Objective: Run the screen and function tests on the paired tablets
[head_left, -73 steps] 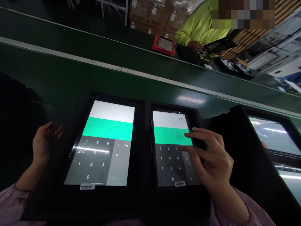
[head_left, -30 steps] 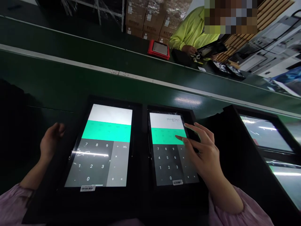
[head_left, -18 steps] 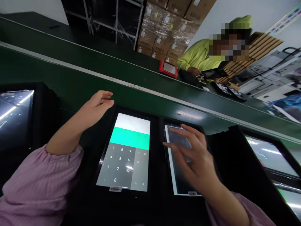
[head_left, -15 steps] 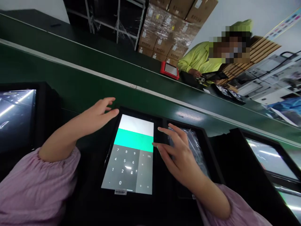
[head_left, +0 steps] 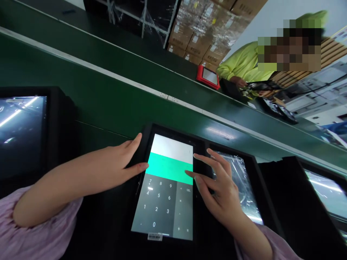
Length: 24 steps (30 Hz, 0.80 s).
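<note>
A tablet [head_left: 169,195] lies in a black tray and shows a calculator with a white and green display above grey keys. My left hand [head_left: 121,159] is at its upper left edge, thumb by the green band, fingers apart and holding nothing. On the other side, my right hand [head_left: 219,184] hovers over the right edge with its fingers spread and one fingertip over the green band; it holds nothing. A small barcode label [head_left: 155,237] sticks out below the screen. To the right is a second tablet [head_left: 244,184] under clear film, partly hidden by my right hand.
Another dark-screened device [head_left: 21,133] stands at the left. More lit screens in black trays [head_left: 324,184] are at the right. Across the green bench [head_left: 116,83], a person in yellow [head_left: 244,57] handles a dark item near a red-cased tablet [head_left: 208,76]. Cartons [head_left: 199,43] are stacked behind.
The view has shifted, so the tablet appears further right and lower. My left hand has come down along the tablet's left edge. My right index fingertip now reaches over the green band.
</note>
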Motion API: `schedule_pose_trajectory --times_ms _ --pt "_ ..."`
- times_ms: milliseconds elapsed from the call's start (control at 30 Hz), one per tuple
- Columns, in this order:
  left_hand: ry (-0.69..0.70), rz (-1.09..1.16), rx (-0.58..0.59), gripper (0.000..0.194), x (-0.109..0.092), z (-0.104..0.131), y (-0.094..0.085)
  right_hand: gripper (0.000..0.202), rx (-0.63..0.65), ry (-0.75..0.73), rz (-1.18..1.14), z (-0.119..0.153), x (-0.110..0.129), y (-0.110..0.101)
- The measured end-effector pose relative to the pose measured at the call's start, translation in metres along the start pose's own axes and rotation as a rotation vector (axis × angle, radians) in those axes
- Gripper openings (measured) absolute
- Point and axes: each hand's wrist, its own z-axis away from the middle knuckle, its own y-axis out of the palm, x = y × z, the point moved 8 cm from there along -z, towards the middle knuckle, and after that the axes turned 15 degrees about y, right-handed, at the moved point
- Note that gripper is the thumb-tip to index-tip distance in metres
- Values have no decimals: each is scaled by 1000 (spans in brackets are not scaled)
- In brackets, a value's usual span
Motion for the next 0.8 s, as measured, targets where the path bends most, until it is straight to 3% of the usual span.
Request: schedule_pose_trajectory --times_ms 100,333,600,700,800 --pt "-46 19 62 105 -8 1 7 28 56 -32 22 1 5 8" --pt "8 -35 106 101 -22 0 11 27 -11 0 -19 5 4 -3" --pt "1 -60 116 100 -31 -3 19 37 220 -176 43 17 48 27" --pt "14 -81 83 102 -32 -6 22 33 169 -148 -1 13 44 17" --pt "21 -99 56 106 -30 -7 24 30 7 -43 -68 6 24 -7"
